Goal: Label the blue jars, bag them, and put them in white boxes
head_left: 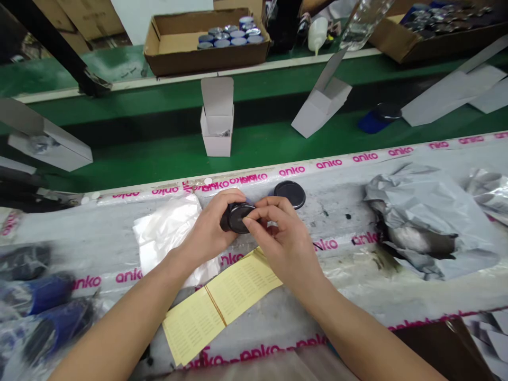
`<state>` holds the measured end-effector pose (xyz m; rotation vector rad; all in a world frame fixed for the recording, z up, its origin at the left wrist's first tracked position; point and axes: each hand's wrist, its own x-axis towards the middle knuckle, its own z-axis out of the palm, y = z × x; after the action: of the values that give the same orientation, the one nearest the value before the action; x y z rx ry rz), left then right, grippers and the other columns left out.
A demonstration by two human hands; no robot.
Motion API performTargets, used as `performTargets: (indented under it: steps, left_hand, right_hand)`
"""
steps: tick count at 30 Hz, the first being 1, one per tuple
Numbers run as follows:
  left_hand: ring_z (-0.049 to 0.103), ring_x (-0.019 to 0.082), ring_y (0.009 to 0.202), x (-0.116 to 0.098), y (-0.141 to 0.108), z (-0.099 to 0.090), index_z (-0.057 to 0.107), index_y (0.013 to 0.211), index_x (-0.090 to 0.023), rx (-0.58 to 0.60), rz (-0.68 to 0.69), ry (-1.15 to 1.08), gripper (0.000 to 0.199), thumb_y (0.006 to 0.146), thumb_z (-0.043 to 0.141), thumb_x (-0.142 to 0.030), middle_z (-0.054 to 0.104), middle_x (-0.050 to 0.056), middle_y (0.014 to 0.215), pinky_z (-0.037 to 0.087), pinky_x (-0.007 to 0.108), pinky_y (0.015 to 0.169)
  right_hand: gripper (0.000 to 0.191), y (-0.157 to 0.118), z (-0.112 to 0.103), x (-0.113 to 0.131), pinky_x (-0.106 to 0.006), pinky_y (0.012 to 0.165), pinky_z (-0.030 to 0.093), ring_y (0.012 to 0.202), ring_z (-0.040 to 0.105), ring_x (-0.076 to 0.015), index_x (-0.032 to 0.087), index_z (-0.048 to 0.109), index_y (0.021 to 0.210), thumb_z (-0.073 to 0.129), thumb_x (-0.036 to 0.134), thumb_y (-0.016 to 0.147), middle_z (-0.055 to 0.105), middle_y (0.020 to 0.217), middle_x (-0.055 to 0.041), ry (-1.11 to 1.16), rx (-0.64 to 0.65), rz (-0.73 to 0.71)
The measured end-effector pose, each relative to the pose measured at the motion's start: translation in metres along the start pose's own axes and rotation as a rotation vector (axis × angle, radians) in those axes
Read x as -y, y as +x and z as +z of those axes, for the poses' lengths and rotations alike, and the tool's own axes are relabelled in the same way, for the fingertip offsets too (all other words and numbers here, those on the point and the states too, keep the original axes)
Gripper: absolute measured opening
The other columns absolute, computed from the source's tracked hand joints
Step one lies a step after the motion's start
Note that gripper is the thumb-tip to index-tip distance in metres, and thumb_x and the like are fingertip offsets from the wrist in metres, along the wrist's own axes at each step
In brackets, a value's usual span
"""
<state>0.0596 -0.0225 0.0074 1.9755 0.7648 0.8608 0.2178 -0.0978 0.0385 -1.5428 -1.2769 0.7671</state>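
We hold a black round-faced piece [237, 218] near the middle of the tabletop [337, 214], toward its far edge, with the face tipped up at us. Our left hand [210, 227] curls around its side, and our right hand [289, 238] has thumb and forefinger pressed together at the face, by the rim. To work well here, we would brace the piece firmly with the left hand, hold the face square to our eyes, and let only the right fingertips work, lightly and evenly around the rim. Lowering both wrists onto the tabletop would likely steady us, provided we avoid creasing the yellow printed sheet [222, 309], which lies between our forearms and runs toward the near edge. A 2nd black disc-topped item [289, 194] sits just beyond the right hand, nearer the far edge, so the right elbow and knuckles need care. Our fingers cover much of the held piece, and we cannot tell whether anything thin lies between the right thumb and forefinger. The print on the sheet is too small to read, and the blue plastic-wrapped items [53, 293] by the left edge are blurred and cut off.
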Motion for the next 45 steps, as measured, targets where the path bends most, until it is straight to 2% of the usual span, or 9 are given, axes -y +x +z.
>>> performTargets:
  steps: [9,21,27,31,35,38,41,43,45]
  left_hand:
    - [0.063,0.023,0.122,0.001,-0.002,0.000,0.056,0.125,-0.028,-0.005,-0.015,0.022,0.058,0.076,0.071,-0.001,0.065,0.006,0.128,0.051,0.043,0.105]
    - [0.062,0.025,0.125,0.001,-0.001,0.000,0.057,0.125,-0.027,-0.005,-0.001,0.015,0.057,0.076,0.070,-0.002,0.064,0.007,0.129,0.051,0.046,0.107]
    - [0.062,0.023,0.124,0.001,0.000,0.001,0.056,0.124,-0.027,-0.002,0.035,0.012,0.054,0.078,0.069,-0.002,0.063,0.008,0.130,0.051,0.045,0.107]
    - [0.063,0.023,0.121,0.001,0.000,0.001,0.056,0.123,-0.027,-0.014,0.015,0.021,0.054,0.077,0.072,-0.003,0.063,0.008,0.128,0.052,0.044,0.105]
    - [0.065,0.024,0.119,-0.002,0.000,0.001,0.057,0.121,-0.027,-0.021,-0.018,0.019,0.051,0.078,0.075,-0.008,0.064,0.007,0.127,0.054,0.043,0.101]
    - [0.067,0.025,0.114,-0.004,0.004,0.000,0.058,0.120,-0.026,-0.053,-0.157,0.056,0.048,0.078,0.081,-0.021,0.067,0.007,0.124,0.057,0.042,0.095]
    - [0.064,0.030,0.125,-0.007,0.008,-0.008,0.054,0.132,-0.027,0.003,-0.274,0.158,0.061,0.078,0.082,-0.024,0.065,0.009,0.134,0.052,0.049,0.105]
    - [0.056,0.032,0.137,-0.016,0.010,-0.019,0.047,0.143,-0.028,0.032,-0.261,0.250,0.073,0.079,0.081,-0.023,0.058,0.011,0.147,0.046,0.052,0.114]
    - [0.056,0.032,0.136,-0.033,0.009,-0.030,0.052,0.139,-0.028,0.012,-0.186,0.368,0.061,0.084,0.076,-0.026,0.058,0.010,0.146,0.046,0.050,0.113]
  right_hand:
    - [0.008,-0.001,0.002,0.000,-0.027,0.056,0.053,0.070,0.060,-0.0113,0.020,0.070,0.085,0.064,0.018,0.091,0.058,0.106,-0.0063,-0.034,-0.008,-0.043]
    - [0.008,-0.001,0.003,-0.003,-0.029,0.061,0.054,0.070,0.059,-0.0119,0.020,0.067,0.088,0.062,0.015,0.092,0.059,0.105,-0.0063,-0.099,-0.036,-0.125]
    - [0.009,-0.003,0.006,-0.006,-0.033,0.066,0.053,0.083,0.062,-0.0176,0.022,0.060,0.089,0.059,0.014,0.092,0.059,0.105,-0.0071,-0.112,-0.068,-0.152]
    - [0.013,0.003,0.004,-0.009,-0.033,0.065,0.051,0.082,0.062,-0.0181,0.025,0.049,0.090,0.061,0.020,0.091,0.062,0.096,-0.0032,0.045,-0.050,-0.037]
    - [0.018,0.012,0.003,-0.009,-0.033,0.065,0.049,0.073,0.061,-0.0173,0.025,0.048,0.093,0.066,0.026,0.088,0.061,0.085,0.0012,0.083,-0.012,0.085]
    - [0.009,0.012,-0.006,-0.006,-0.032,0.063,0.048,0.067,0.060,-0.0151,0.026,0.047,0.096,0.056,0.028,0.097,0.062,0.082,0.0020,0.153,-0.026,0.078]
    - [0.006,-0.002,-0.030,-0.003,-0.031,0.063,0.048,0.066,0.060,-0.0143,0.025,0.054,0.096,0.052,0.026,0.101,0.064,0.080,0.0018,0.051,0.053,-0.013]
    - [0.011,-0.018,-0.047,-0.005,-0.031,0.067,0.049,0.073,0.064,-0.0161,0.023,0.060,0.092,0.055,0.020,0.100,0.067,0.082,0.0002,-0.123,0.181,-0.073]
    - [0.009,-0.034,-0.059,-0.009,-0.033,0.070,0.052,0.079,0.067,-0.0191,0.022,0.066,0.093,0.060,0.020,0.099,0.070,0.085,-0.0021,-0.265,0.286,-0.105]
